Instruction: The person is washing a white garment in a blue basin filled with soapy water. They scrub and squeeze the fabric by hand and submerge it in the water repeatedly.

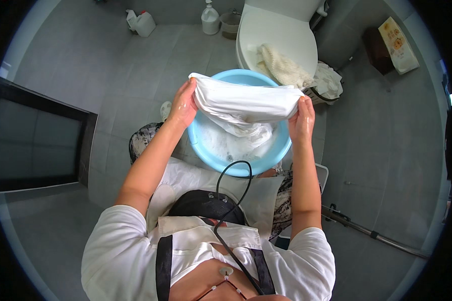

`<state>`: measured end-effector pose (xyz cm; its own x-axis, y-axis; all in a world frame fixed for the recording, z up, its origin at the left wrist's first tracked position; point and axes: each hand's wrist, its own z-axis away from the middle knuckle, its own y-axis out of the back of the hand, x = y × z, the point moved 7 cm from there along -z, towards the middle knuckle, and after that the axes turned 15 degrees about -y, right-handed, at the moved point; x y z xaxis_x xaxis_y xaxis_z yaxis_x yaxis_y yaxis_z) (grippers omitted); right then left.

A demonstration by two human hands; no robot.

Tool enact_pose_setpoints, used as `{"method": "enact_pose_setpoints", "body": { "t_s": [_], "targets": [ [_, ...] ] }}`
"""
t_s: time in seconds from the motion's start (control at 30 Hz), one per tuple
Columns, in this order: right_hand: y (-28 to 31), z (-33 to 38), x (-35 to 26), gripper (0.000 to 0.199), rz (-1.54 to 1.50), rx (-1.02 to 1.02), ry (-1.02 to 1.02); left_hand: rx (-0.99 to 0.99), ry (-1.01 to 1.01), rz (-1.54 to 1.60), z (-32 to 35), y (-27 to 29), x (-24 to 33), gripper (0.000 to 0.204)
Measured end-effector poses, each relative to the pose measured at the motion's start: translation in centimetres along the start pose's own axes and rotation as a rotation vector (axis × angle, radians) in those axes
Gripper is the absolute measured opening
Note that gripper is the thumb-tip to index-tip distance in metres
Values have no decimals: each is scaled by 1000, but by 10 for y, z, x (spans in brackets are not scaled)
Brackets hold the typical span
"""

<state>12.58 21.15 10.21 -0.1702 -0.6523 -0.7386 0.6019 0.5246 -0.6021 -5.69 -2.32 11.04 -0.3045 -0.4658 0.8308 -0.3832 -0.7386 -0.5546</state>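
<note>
A wet white cloth [246, 103], its garment kind not clear, is stretched between my two hands above a light blue basin [198, 145]. My left hand [185, 103] pinches its upper left corner, thumb on top. At the opposite end, my right hand [302, 118] grips the upper right corner. The lower part of the cloth sags into the basin, where soapy water [221, 145] with white suds shows. Wet shine and some foam are on both hands. The basin stands in front of my knees.
Beyond the basin is a white toilet [281, 25] with a cream knitted cloth [284, 67] on its lid. A bin with a white liner [329, 83] stands to its right. White jugs [144, 24] and a pump bottle [210, 20] are at the far wall. A black cable [221, 223] hangs before me.
</note>
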Motion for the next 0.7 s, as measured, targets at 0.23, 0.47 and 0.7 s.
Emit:
{"method": "enact_pose_setpoints", "body": {
  "t_s": [0.23, 0.47, 0.7],
  "targets": [
    [-10, 9, -10, 25, 68, 10, 27, 22, 17, -17, 6, 0, -9, 27],
    [10, -25, 44, 22, 536, 189, -111, 58, -28, -275, -17, 25, -77, 43],
    [4, -36, 97, 52, 1593, 175, -13, -539, -65, -1596, 9, 11, -124, 59]
  ]
}}
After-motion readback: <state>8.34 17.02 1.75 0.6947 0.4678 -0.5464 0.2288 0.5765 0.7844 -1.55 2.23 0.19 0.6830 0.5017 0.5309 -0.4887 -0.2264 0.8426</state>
